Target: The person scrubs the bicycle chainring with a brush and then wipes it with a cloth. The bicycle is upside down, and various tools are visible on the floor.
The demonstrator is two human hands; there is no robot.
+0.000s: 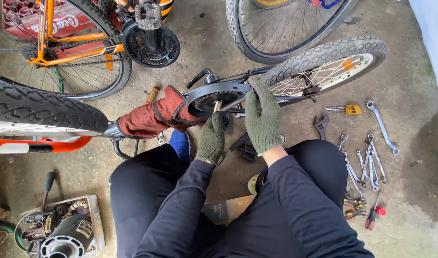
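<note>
Looking down at a small bike (257, 88) lying on its side on the concrete floor (410, 86), with the black chain guard (214, 91) and chainring area right in front of the knees. The left hand (211, 139), in a green knit glove, has its fingers pinched shut around a small pale stick-like tool (218, 106) poked in at the chainring; can't tell exactly what it is, it's too small. The right hand (263, 119), same kind of glove, is wrapped closed over the guard's edge and the frame tube by the rear wheel (324, 67), pinning the bike down. A rust-red rag or glove (154, 117) lies draped just left of the guard. To do this bit well I'd say keep that right hand pressing firmly so the frame doesn't rock, and work the tool with small controlled moves, since knit gloves snag easily on chainring teeth. Keep the fingertips behind the tool tip, not alongside the chain. Off to the right there's a spread of spanners (372, 160), an adjustable wrench (320, 125), a yellow hex key set (345, 109) and a red-handled screwdriver (373, 217), all within reach without letting go of the bike. Other bikes, including an orange one (61, 43), stand close behind, so it's cramped.
</note>
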